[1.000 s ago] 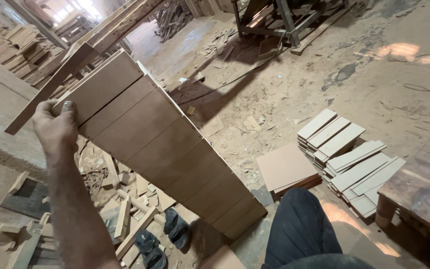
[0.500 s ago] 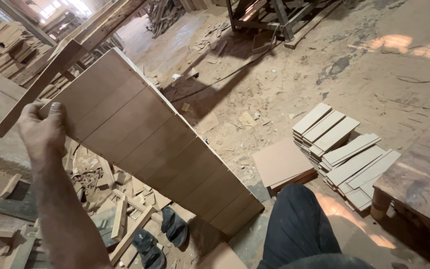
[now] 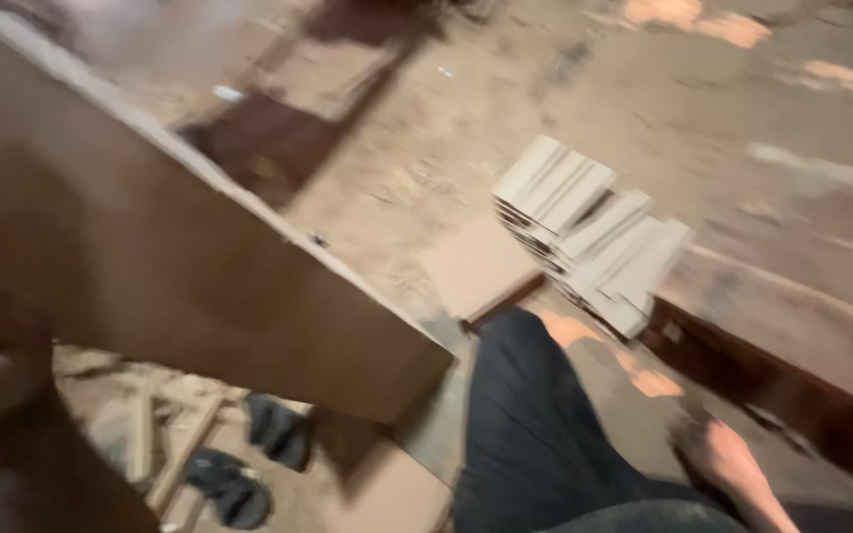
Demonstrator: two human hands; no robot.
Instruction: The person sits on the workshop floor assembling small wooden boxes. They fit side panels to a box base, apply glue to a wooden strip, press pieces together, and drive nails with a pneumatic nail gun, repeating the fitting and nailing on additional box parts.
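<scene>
Around me, on the dusty floor: one stack of pale wooden slats; one flat square board just beside it; one pair of dark sandals; loose wood scraps near them.

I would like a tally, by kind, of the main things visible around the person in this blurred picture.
Large wooden board, held up at the left: 1
Dark sandals on the floor: 2
Flat square panel on the floor: 1
Stack of pale wooden slats: 1 stack; the blur hides how many slats
Bare foot: 1
Total: 6
</scene>
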